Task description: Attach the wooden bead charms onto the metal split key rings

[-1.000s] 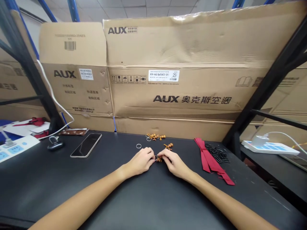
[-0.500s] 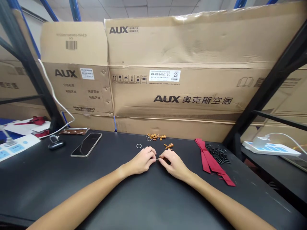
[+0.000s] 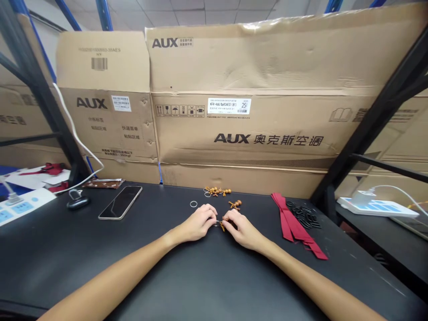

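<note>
My left hand [image 3: 199, 222] and my right hand [image 3: 242, 227] meet at the middle of the black table [image 3: 160, 267]. Pinched in my left fingertips is a small metal ring [image 3: 217, 223]. My right fingers hold a small brown beaded charm [image 3: 222, 225] against it, and the fingers hide part of both. A loose ring [image 3: 193, 203] lies just beyond my left hand. Beyond my right hand sits another brown charm [image 3: 235, 204]. Farther back lies a small heap of charms and rings [image 3: 216, 191].
To the right lie a red ribbon [image 3: 292, 225] and a pile of black loops [image 3: 304, 215]. A phone [image 3: 120, 203] and a black padlock-like item [image 3: 77, 200] lie left. Cardboard AUX boxes [image 3: 234, 129] stand along the table's back edge; black rack posts flank them.
My hands have drawn slightly closer. The ring and brown charm now sit together between my fingertips, with the ring showing more openly. The objects on the table have not moved.
</note>
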### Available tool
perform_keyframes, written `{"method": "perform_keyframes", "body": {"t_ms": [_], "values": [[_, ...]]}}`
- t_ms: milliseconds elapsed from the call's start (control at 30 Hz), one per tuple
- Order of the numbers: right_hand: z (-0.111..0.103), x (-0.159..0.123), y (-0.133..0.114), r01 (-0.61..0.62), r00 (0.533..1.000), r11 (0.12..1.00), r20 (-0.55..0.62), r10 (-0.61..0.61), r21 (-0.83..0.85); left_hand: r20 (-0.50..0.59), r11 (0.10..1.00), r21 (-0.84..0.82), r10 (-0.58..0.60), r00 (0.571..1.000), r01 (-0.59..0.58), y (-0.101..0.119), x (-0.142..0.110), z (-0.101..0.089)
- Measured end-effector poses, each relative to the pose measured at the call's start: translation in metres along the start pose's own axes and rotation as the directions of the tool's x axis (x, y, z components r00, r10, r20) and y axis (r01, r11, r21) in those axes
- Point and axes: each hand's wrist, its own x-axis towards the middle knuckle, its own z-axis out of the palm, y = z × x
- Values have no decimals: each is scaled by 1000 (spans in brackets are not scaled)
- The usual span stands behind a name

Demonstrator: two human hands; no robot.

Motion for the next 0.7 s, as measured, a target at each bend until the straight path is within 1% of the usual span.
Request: {"method": "perform_keyframes", "body": {"t_ms": [100,333,567,700], "values": [[-1,0,-1,5,1000,1000,6,-5,6,15,1000,5,2,1000,-2,3,-2,-1],[-1,-1,-4,79,997,997,20,-79,6,40,999,23,25,999,-26,9,-5,-4],[-2,-2,-6,97,994,995,49,-97,4,57,996,58,58,997,-62,8,-5,-4],[0,-1,-4,96,995,995,33,-95,-27,47,997,51,57,997,-60,7,-5,-3]]}}
